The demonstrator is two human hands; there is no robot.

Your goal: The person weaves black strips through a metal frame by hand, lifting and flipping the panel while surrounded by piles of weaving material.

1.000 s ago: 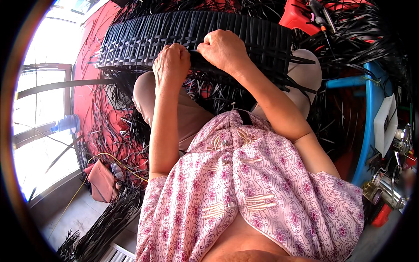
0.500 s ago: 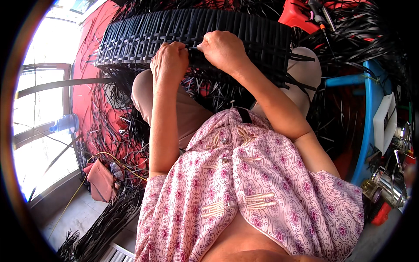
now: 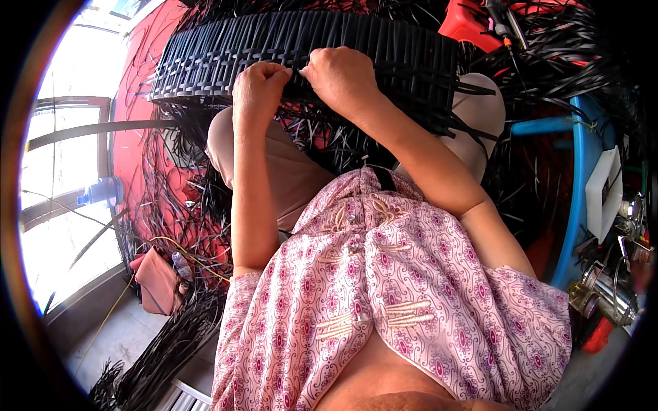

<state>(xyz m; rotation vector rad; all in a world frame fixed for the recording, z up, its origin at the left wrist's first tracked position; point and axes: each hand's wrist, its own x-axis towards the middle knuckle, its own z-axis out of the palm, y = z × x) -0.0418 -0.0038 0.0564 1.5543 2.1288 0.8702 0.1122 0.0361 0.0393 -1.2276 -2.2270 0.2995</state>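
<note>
Most of the fingertips are hidden, curled under against the black woven panel (image 3: 301, 48), which is propped across the knees at the top of the view. The left hand (image 3: 257, 89) is clenched around a strip at the panel's lower edge, the right hand (image 3: 339, 75) pinched on it right beside. Loose black strips (image 3: 171, 342) are heaped on the floor, with a window (image 3: 65, 198) seen at left and a blue pipe (image 3: 579, 185) at right.

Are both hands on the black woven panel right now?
Yes, the left hand and right hand both grip the near edge of the black woven panel.
</note>
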